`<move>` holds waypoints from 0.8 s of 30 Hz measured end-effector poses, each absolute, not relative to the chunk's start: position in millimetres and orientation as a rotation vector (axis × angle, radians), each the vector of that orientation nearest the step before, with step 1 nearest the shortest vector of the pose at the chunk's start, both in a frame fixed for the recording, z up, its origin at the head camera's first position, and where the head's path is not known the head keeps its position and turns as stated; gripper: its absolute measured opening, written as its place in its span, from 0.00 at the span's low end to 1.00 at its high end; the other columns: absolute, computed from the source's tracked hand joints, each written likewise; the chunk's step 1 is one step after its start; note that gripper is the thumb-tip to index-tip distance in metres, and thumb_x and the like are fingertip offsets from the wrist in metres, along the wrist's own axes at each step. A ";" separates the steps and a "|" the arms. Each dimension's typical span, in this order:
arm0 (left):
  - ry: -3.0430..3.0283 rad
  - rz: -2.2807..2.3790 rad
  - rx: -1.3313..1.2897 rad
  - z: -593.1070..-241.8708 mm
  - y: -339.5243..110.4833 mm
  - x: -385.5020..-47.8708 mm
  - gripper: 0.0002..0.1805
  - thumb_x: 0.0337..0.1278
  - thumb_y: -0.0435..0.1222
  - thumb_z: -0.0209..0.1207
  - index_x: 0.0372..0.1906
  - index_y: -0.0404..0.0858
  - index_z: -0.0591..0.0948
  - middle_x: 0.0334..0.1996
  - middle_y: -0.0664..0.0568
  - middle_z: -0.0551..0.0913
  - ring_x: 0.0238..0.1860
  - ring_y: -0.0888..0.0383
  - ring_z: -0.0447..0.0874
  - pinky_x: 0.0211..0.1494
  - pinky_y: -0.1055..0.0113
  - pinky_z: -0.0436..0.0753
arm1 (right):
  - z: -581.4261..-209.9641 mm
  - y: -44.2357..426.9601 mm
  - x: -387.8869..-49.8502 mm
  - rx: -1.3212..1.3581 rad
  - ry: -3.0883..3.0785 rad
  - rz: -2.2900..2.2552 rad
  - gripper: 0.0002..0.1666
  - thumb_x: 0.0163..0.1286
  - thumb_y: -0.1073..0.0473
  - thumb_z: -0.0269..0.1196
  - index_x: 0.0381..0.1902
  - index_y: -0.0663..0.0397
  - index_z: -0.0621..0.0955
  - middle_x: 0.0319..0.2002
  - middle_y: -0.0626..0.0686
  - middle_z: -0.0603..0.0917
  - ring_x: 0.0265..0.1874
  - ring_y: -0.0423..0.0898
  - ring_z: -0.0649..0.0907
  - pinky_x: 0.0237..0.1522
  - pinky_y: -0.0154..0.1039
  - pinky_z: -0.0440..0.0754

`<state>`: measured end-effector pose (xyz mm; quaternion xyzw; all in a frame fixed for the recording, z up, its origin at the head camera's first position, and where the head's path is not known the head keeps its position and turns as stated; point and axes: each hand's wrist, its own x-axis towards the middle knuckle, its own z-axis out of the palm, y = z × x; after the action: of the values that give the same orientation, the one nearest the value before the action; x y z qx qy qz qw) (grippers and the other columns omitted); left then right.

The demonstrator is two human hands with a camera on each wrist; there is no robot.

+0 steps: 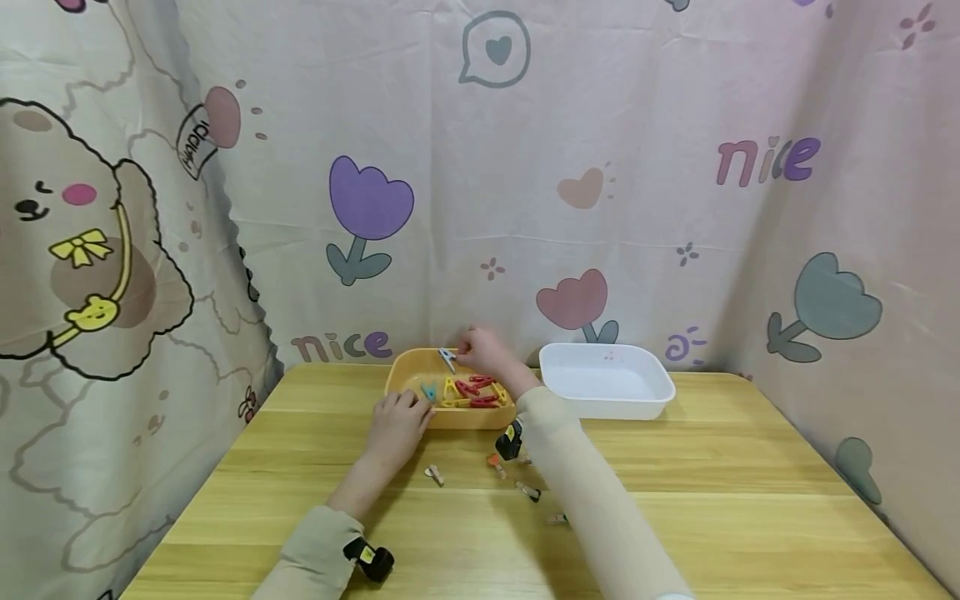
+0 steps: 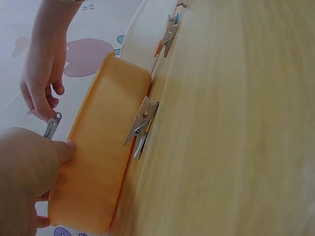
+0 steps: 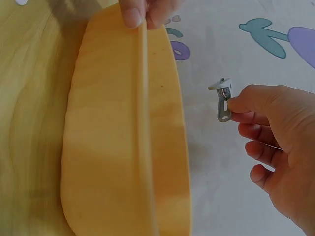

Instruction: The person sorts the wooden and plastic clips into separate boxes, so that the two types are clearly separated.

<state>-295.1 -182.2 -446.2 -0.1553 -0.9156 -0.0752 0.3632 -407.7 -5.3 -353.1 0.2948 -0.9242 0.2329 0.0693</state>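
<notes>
Pinching a grey clip [image 3: 221, 112] with closed fingertips of the right hand [image 1: 487, 352], by the open top of the yellow box [image 1: 463, 419], and gripping the near edge [image 3: 143, 108] with the left hand [image 1: 396, 423], maybe to stop any sliding.

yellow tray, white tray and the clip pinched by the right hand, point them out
Yellow tray [image 1: 471, 419], head view, front wall
White tray [image 1: 615, 409], head view, front wall
Clip [image 3: 221, 101], right wrist view, grey lower part

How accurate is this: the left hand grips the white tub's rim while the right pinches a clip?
The colour is wrong: the head view shows the left hand gripping the rim of the yellow tub. The right hand pinches a clip.
</notes>
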 end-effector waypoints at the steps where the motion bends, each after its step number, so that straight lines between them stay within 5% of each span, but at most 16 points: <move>1: -2.350 -0.191 -0.402 -446.7 -182.5 -295.4 0.06 0.55 0.41 0.67 0.35 0.43 0.84 0.29 0.50 0.75 0.34 0.50 0.73 0.42 0.51 0.76 | -354.5 -7.3 -409.0 0.885 -2.782 0.711 0.07 0.64 0.60 0.64 0.27 0.55 0.81 0.30 0.51 0.77 0.28 0.44 0.75 0.31 0.33 0.73; 10: -2.295 -0.188 -0.414 -447.6 -182.7 -297.2 0.07 0.52 0.40 0.69 0.33 0.42 0.84 0.28 0.50 0.75 0.32 0.49 0.73 0.40 0.52 0.76 | -361.7 -21.3 -416.4 0.860 -2.768 0.689 0.13 0.62 0.61 0.64 0.18 0.52 0.76 0.24 0.48 0.71 0.22 0.42 0.71 0.26 0.32 0.66; 24: -2.306 -0.184 -0.421 -450.2 -183.1 -299.2 0.06 0.53 0.40 0.68 0.32 0.43 0.83 0.28 0.50 0.75 0.32 0.49 0.73 0.40 0.52 0.75 | -374.7 -38.7 -426.9 0.750 -2.777 0.764 0.10 0.63 0.60 0.64 0.23 0.55 0.78 0.25 0.50 0.74 0.23 0.43 0.72 0.26 0.33 0.67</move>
<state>-299.2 -183.1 -450.2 -0.1652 -0.9051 -0.0722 0.3850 -426.9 -38.7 -374.7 0.2511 -0.9299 0.2558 0.0825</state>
